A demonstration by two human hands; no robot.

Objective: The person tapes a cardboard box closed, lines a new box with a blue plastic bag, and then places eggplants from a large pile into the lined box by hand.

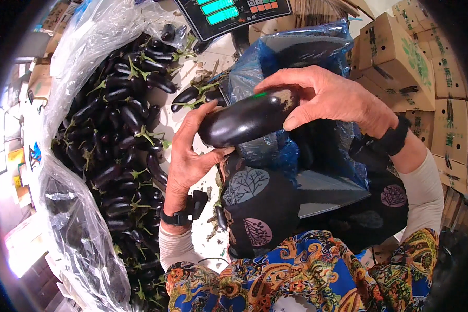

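A large, glossy eggplant [243, 119] is held up between my two hands, lying roughly crosswise. My left hand [191, 150] grips its left end between thumb and fingers. At the other end, my right hand [319, 99] pinches it near a brownish, rough patch on the skin. Below the eggplant stands a box lined with a blue plastic bag [257, 62], with dark shapes inside that are partly in shadow. To the left spreads a big heap of eggplants [113, 117] with green stems, several of them loose near my left hand.
Clear plastic sheeting [78, 218] borders the heap on the left. A digital scale display [234, 13], lit green, stands at the top. Printed cardboard boxes [397, 62] are stacked on the right. Stem scraps and dirt lie on the pale floor [206, 245].
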